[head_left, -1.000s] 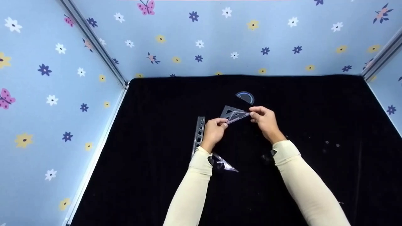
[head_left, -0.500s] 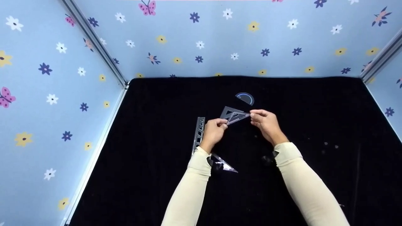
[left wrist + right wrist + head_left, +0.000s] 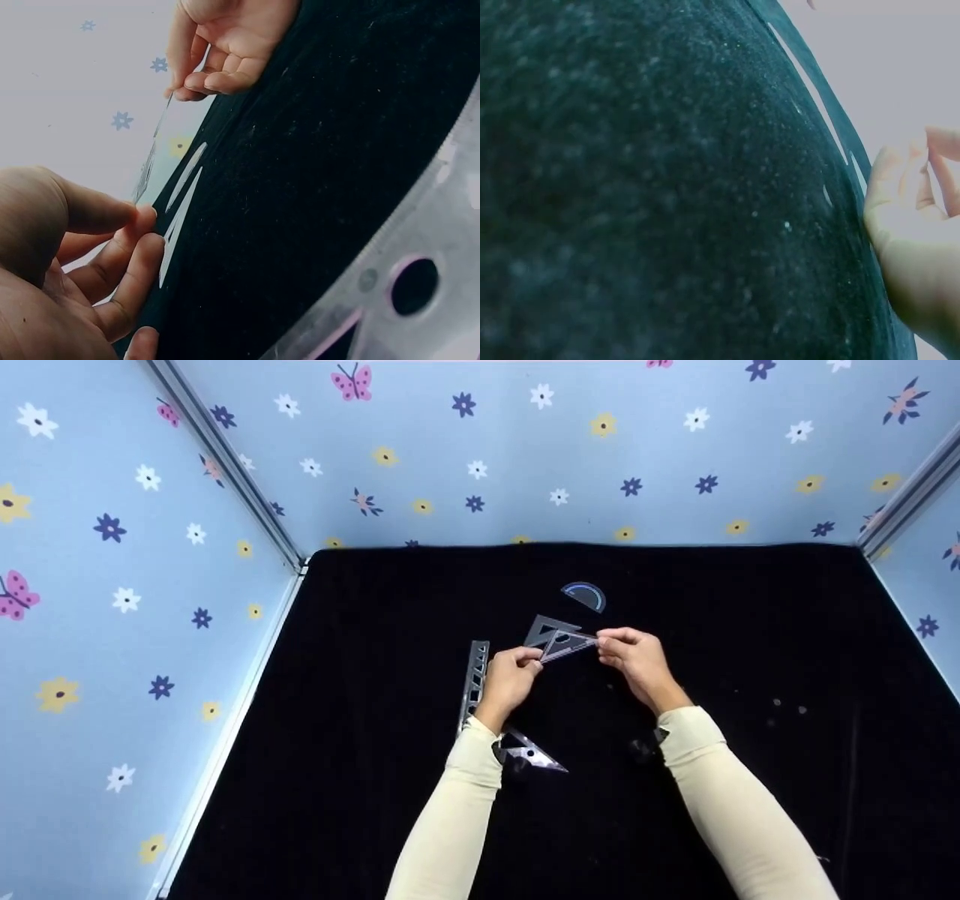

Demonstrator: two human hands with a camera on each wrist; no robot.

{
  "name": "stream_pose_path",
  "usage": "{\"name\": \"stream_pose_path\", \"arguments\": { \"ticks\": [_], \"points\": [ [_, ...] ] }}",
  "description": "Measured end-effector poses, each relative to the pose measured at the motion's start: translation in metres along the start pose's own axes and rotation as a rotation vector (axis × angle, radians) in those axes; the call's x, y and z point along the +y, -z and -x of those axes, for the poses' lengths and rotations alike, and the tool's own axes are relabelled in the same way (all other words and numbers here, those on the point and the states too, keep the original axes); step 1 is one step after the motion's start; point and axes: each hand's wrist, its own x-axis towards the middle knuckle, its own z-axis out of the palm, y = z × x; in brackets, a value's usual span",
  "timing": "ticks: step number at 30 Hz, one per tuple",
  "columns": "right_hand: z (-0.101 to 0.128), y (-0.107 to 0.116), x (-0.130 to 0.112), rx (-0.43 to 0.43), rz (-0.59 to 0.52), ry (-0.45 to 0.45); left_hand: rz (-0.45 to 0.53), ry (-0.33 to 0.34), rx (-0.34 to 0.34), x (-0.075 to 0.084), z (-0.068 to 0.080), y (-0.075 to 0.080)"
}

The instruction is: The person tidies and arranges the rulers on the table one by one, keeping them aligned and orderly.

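1. My L hand (image 3: pixel 510 682): thumb + fingertips pinch the near L corner of a clear set sq. (image 3: pixel 570 649); other fingers curl loosely below, per L wrist cam.
2. My R hand (image 3: pixel 637 660): thumb + index pinch the same pc. at its R corner; other fingers bent. R wrist cam has this hand at its R edge, w/ the held pc. hard to make out.
3. Held set sq. is btwn both hands, up off the cloth, seen nearly edge-on in L wrist cam.
4. Just behind it in head view, partly overlapped: a 2nd set sq. (image 3: pixel 535 636), flat on the cloth.
5. Beyond that, near my R fingertips: a protractor (image 3: pixel 584 596) w/ a blue arc, also flat.
6. L of my L hand: a ruler (image 3: pixel 471 675) w/ a row of cut-outs, lower end hidden by hand + cuff.
7. By my L wrist, nearer me: a 3rd set sq. (image 3: pixel 541 757), part hidden, w/ a round hole.
8. Under it all: black cloth (image 3: pixel 360 735); behind, a lt. blue wall (image 3: pixel 517 435) w/ flowers + butterflies.
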Motion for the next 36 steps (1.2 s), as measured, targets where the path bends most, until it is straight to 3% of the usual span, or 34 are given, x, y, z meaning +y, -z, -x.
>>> {"name": "stream_pose_path", "arguments": {
  "ticks": [7,19,36],
  "points": [
    [0.007,0.002,0.0,-0.01,0.108,0.046,0.004,0.002,0.004,-0.001,0.004,0.001],
    [0.017,0.004,-0.001,-0.039,0.166,0.03,-0.021,-0.015,0.004,-0.001,0.003,0.004],
    [0.034,0.009,-0.003,-0.055,0.368,0.067,-0.056,-0.016,-0.034,0.0,0.013,0.006]
  ]
}}
